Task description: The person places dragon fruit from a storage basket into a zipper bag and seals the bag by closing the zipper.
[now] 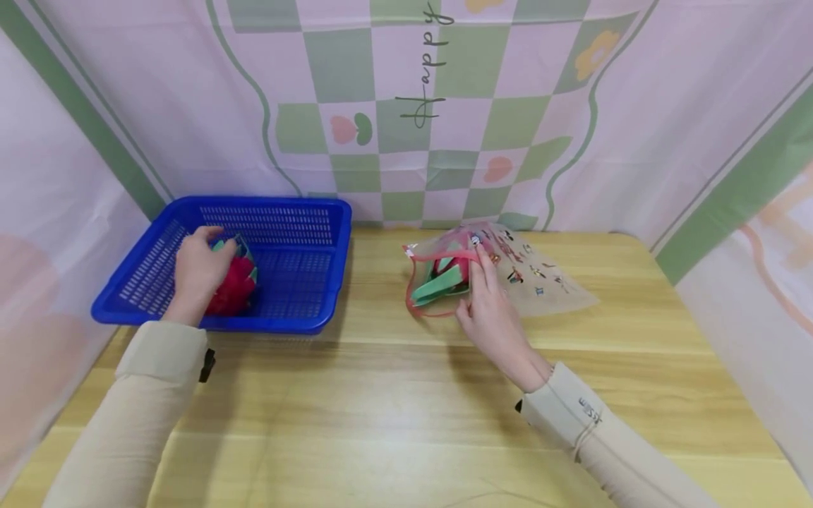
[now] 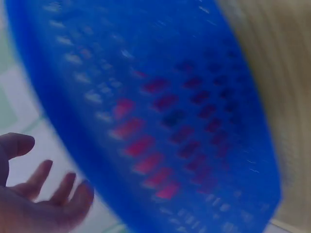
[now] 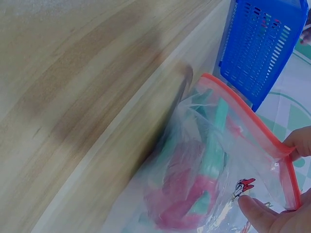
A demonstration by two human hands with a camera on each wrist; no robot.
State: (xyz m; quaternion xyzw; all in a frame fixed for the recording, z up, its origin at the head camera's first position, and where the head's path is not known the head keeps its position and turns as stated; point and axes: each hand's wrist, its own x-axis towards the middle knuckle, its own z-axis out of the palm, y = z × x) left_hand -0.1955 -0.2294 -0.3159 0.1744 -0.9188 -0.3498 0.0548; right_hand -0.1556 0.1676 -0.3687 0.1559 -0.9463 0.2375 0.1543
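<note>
My left hand [image 1: 202,271] is over the left side of a blue plastic basket [image 1: 273,324], right by a red object with green leaf-like flaps [image 1: 233,286]. In the left wrist view, the fingers [image 2: 60,191] are spread and loosely bent above the basket rim, with nothing between them. My right hand [image 1: 498,328] pinches the red-edged mouth of a clear zip bag [image 1: 546,286] printed with small cartoon figures. Inside this bag lies another red object with green flaps [image 3: 182,194]. The bag's mouth gapes toward the basket, and green flaps [image 1: 438,286] show in the opening.
The basket and bag stand apart on a light wooden table [image 1: 375,402], the basket at the back left. Behind them hangs a pale curtain [image 1: 406,141] with green checks, and similar cloth borders both sides.
</note>
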